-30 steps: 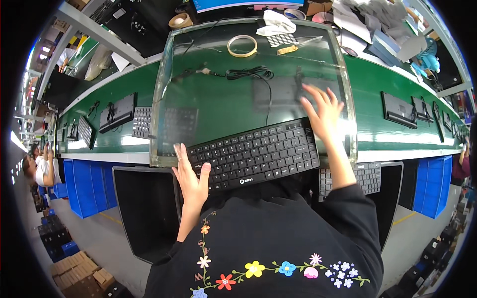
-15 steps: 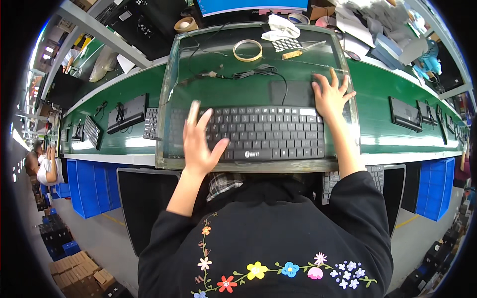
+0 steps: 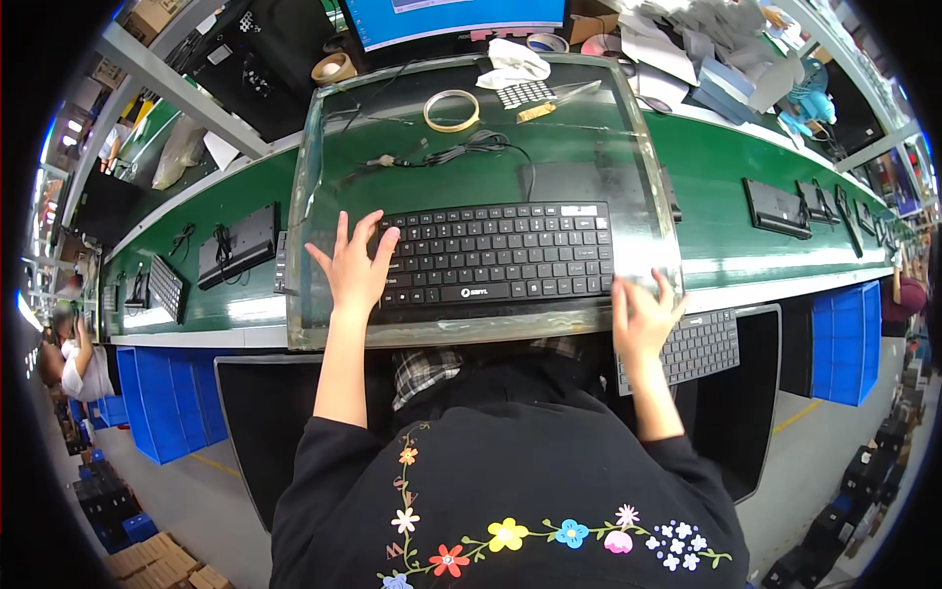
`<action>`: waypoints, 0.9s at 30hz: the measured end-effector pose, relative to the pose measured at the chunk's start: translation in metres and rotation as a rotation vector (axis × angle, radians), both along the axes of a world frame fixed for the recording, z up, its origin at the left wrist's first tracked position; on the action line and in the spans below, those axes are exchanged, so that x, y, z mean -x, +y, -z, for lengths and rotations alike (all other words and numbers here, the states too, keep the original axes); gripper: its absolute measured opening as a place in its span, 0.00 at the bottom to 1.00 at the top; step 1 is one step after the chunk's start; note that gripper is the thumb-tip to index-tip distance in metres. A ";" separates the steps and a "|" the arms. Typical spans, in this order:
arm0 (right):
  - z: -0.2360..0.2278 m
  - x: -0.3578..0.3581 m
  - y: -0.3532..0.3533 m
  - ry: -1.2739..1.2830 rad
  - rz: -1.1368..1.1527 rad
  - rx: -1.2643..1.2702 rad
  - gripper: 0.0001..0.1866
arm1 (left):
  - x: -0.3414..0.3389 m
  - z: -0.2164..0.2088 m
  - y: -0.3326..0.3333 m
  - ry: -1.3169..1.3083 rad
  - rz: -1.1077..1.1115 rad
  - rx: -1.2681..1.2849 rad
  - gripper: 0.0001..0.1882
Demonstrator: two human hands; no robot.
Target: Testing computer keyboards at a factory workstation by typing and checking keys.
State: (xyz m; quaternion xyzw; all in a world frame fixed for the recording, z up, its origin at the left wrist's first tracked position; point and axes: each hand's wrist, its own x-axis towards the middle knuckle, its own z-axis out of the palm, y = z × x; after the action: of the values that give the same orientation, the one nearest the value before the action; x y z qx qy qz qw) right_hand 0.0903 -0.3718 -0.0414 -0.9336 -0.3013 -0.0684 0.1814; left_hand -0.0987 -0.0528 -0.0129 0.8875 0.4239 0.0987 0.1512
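Note:
A black keyboard lies flat on a clear-topped work board, its keys facing up. Its coiled black cable rests behind it on the board. At the keyboard's left end, my left hand has its fingers spread, with the thumb over the left keys. My right hand is at the board's front right, beside the keyboard's lower right corner. Its fingers are apart and partly bent, and I see nothing in them.
Toward the back lie a tape ring, a white cloth, a small key sheet and a yellow-handled blade. A monitor stands behind. Another keyboard sits lower right. Blue crates flank me; co-workers are at both sides.
My right hand has come down from the board's back right to the keyboard's front right corner. My left hand has spread its fingers at the left end. The whole view has shifted slightly.

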 end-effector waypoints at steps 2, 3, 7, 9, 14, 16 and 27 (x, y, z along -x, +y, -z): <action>0.003 0.010 -0.008 -0.146 -0.085 -0.065 0.11 | 0.003 0.003 -0.001 0.022 -0.006 0.003 0.26; 0.003 0.009 -0.009 -0.119 -0.057 -0.056 0.13 | 0.005 0.004 -0.003 -0.008 0.017 0.031 0.29; 0.004 -0.011 0.009 -0.065 -0.120 -0.237 0.19 | 0.030 -0.003 -0.024 -0.246 0.139 0.033 0.40; 0.003 -0.019 0.018 -0.096 -0.152 -0.116 0.25 | 0.048 -0.008 -0.040 -0.118 0.251 -0.094 0.34; -0.003 -0.016 0.027 -0.086 -0.179 -0.127 0.24 | 0.070 -0.001 -0.060 -0.050 0.156 -0.119 0.28; -0.006 -0.006 0.030 -0.070 -0.159 -0.140 0.24 | 0.074 0.003 -0.064 -0.035 0.183 -0.175 0.27; -0.040 0.082 0.230 0.038 -1.184 -0.174 0.16 | 0.054 -0.060 -0.052 -0.397 0.219 -0.303 0.18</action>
State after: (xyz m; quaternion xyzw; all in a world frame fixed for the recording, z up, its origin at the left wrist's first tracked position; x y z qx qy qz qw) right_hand 0.0087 -0.1417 -0.0009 -0.5898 -0.7603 0.0364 0.2698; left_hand -0.1522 -0.1046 0.0467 0.9038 0.2681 0.3160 0.1066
